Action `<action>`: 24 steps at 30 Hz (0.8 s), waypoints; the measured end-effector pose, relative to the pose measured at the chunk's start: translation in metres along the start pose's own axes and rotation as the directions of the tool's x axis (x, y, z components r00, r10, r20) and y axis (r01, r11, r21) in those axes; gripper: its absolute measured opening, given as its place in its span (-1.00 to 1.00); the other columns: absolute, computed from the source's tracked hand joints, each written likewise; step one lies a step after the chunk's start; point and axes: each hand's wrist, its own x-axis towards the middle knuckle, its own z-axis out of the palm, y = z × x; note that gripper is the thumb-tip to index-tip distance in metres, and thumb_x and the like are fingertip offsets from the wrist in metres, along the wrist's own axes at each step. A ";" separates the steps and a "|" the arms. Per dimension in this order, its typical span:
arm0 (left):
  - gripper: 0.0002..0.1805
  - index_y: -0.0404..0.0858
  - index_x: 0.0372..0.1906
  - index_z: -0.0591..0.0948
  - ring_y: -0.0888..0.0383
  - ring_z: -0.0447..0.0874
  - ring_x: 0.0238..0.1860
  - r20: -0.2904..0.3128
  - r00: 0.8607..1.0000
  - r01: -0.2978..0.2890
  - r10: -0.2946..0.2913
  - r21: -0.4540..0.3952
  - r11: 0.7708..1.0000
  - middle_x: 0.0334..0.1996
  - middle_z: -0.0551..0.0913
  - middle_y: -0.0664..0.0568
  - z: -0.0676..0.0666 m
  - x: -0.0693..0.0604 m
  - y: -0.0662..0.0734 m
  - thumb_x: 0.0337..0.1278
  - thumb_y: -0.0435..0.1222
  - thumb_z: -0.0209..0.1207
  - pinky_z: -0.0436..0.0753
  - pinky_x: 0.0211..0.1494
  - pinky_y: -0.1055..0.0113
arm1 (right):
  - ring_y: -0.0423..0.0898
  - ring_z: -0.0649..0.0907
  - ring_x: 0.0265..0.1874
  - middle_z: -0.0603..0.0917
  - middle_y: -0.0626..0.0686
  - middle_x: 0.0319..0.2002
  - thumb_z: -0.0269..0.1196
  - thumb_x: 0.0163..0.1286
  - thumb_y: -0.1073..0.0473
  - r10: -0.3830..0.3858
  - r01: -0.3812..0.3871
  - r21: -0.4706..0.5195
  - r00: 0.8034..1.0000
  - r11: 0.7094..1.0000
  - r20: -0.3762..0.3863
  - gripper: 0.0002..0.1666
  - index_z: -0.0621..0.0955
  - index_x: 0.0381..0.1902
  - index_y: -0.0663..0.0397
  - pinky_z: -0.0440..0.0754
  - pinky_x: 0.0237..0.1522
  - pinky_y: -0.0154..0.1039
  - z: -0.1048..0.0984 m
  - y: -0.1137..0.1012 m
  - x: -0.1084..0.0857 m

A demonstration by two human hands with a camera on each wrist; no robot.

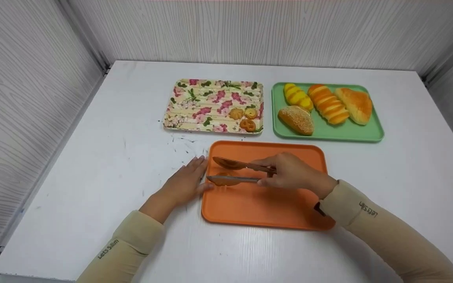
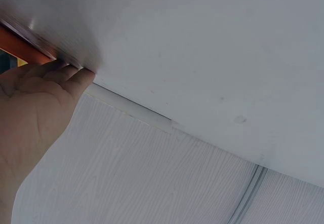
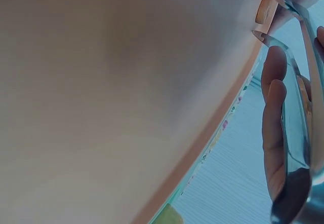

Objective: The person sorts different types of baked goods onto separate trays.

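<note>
My right hand (image 1: 289, 171) grips a pair of metal tongs (image 1: 246, 179) above the orange tray (image 1: 266, 210). The two tong arms are spread apart and point left. Close to the lower arm's tip lies a small orange-brown piece (image 1: 223, 182), like a cookie, partly covered by that arm. In the right wrist view, fingers (image 3: 274, 117) lie along one arm of the tongs. At the tray's left edge, my left hand (image 1: 185, 181) rests with fingers extended, thumb over the rim. The left wrist view shows those fingers (image 2: 76, 82) against the tray's side.
Behind the orange tray stands a floral tray (image 1: 207, 104) with two round cookies (image 1: 236, 114) and a pretzel (image 1: 247, 125). To its right, a green tray (image 1: 328, 133) carries several breads (image 1: 328, 104). Pale wood-grain panels (image 1: 258, 31) enclose the white table (image 1: 104, 169).
</note>
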 end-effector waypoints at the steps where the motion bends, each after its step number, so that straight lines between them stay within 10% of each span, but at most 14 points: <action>1: -0.10 -0.29 0.50 0.00 -0.03 -0.18 0.48 -0.001 1.000 -0.001 0.001 -0.001 1.000 0.49 -0.02 -0.11 0.000 0.000 0.000 0.28 0.13 0.02 -0.01 0.43 0.01 | -0.19 0.50 -0.57 0.70 -0.14 -0.30 0.36 0.24 0.01 -0.002 0.002 -0.002 1.000 1.000 0.001 -0.46 0.58 0.19 -0.11 0.49 -0.53 -0.27 0.000 0.000 0.000; 24: -0.10 -0.27 0.50 -0.01 -0.03 -0.18 0.48 -0.003 1.000 -0.005 0.005 0.001 1.000 0.49 -0.02 -0.12 0.002 0.001 -0.002 0.28 0.15 0.00 -0.01 0.43 -0.01 | -0.21 0.47 -0.55 0.69 -0.07 -0.05 0.33 0.28 0.05 -0.072 0.070 -0.128 0.997 0.989 -0.012 -0.49 0.57 0.21 -0.15 0.43 -0.51 -0.28 0.000 -0.003 -0.002</action>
